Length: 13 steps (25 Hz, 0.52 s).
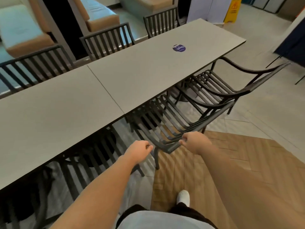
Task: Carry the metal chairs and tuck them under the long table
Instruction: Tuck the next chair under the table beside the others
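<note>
Long grey tabletop (82, 103): two slabs joined end to end; one round purple sticker (179, 48) near the far end.

Black slatted metal chairs, six counted. Three along the far long edge (107, 40). Three along the near long edge: one tucked deep at the left (92, 156), one partly under at the middle (173, 123), one partly under toward the right end (231, 86).

Left hand (140, 150): fingers curled, by the middle chair's backrest corner; contact unclear. Right hand (194, 142): curled over that backrest's top rail.

One yellow wet-floor sign (233, 9), beyond the far end.
</note>
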### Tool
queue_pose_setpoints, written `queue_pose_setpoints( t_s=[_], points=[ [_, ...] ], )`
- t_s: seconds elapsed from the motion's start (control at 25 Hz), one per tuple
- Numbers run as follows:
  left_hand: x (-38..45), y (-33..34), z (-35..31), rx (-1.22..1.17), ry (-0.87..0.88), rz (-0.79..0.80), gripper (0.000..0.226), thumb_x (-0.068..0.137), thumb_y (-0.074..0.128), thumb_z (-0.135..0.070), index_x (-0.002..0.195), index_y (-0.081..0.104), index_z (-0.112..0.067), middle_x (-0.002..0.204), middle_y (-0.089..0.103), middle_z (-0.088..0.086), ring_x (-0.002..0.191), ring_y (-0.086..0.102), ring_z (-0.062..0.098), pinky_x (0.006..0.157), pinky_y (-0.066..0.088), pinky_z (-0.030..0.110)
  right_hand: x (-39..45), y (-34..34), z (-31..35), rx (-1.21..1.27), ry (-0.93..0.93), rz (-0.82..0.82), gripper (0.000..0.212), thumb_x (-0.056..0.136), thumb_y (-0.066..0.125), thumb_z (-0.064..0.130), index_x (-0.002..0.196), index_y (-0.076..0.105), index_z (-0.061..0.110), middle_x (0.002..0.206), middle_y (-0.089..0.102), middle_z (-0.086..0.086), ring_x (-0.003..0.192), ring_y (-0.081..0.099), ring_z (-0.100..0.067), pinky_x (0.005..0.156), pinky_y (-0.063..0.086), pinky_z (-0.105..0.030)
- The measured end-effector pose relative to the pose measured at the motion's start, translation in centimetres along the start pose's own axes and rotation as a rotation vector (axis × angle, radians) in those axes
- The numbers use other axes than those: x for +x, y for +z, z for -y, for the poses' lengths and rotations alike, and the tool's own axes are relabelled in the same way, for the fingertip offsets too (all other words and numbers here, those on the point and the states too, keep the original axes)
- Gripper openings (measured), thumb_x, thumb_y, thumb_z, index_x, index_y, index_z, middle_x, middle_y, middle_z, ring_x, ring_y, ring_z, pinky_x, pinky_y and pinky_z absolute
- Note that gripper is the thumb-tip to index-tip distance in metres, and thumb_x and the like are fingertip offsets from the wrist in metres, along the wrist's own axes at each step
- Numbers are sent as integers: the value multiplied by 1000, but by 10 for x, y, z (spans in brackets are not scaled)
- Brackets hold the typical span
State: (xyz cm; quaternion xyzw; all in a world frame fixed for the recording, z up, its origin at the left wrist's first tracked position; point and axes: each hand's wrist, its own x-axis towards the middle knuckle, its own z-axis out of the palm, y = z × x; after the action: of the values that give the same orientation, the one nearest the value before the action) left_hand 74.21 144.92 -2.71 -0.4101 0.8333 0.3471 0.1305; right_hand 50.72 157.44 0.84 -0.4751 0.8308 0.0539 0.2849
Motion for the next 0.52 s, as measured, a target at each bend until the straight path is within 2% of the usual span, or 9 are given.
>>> queue_pose_setpoints(
  t_s=[0.12,0.28,0.52],
  points=[
    [31,19,-57,15,-40,-36,36,107,45,-43,123,69,-22,109,72,1,92,67,17,85,57,38,9,-23,-72,-26,23,8,32,101,51,50,108,69,25,102,69,1,94,64,-23,79,55,-40],
    [64,26,-107,11,-76,-62,34,107,45,-41,123,69,-22,104,72,0,84,65,14,79,58,34,30,-54,-136,-52,51,17,32,100,54,49,115,68,25,112,69,-1,101,65,-24,81,54,-39],
    [125,16,-130,48,-99,40,34,109,42,-37,125,67,-20,95,70,-2,78,66,14,73,55,31,86,-86,-156,-9,-13,9,46,96,58,56,127,66,23,116,71,2,108,65,-21,91,56,-40]
  ],
)
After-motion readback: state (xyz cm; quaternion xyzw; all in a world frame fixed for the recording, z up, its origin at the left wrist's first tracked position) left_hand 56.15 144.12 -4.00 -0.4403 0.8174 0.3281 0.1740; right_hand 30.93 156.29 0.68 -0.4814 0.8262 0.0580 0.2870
